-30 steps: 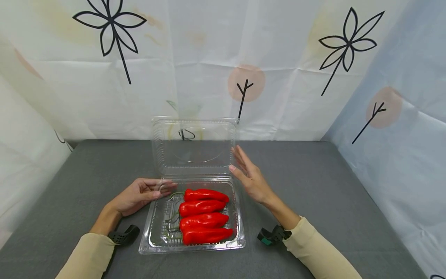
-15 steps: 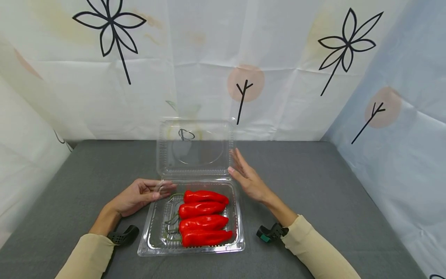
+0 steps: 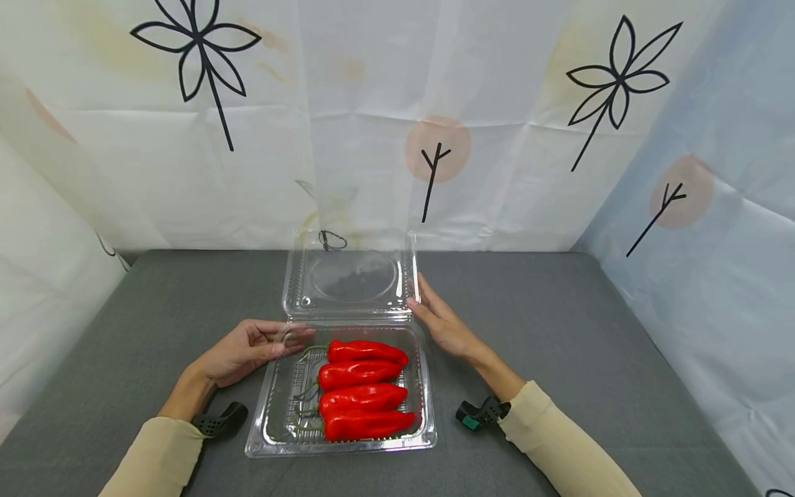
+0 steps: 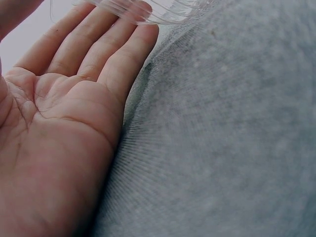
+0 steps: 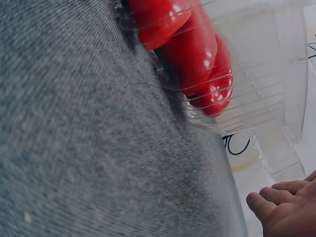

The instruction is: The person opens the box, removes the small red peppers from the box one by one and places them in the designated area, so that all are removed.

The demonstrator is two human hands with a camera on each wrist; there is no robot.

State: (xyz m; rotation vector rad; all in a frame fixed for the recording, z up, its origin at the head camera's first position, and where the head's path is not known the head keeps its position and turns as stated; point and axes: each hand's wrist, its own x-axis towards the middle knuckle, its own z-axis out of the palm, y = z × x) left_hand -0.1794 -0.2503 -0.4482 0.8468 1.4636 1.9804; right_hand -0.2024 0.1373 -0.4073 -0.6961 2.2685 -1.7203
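Observation:
A clear plastic clamshell container (image 3: 261,421) lies opened out, its lid (image 3: 354,304) tilted back behind the base. Several red peppers (image 3: 363,373) are side by side in the base, green stems to the left. My left hand (image 3: 239,348) is at the base's back left corner; in the left wrist view its extended fingers (image 4: 116,54) reach the plastic edge. At the lid's right side is my right hand (image 3: 450,331), thumb right at the lower corner and fingers extended along the edge. Its fingers also show below the lid in the right wrist view.
A grey cloth-covered table (image 3: 528,310) lies under everything. White patterned fabric (image 3: 360,103) hangs behind it and at both sides. Each wrist wears a black strap (image 3: 220,420), and a thin dark cord (image 3: 110,248) shows at the back left.
The lid has tipped further back, away from me, its top edge lower in the head view. My right hand has shifted very slightly; the left hand and the peppers stay put.

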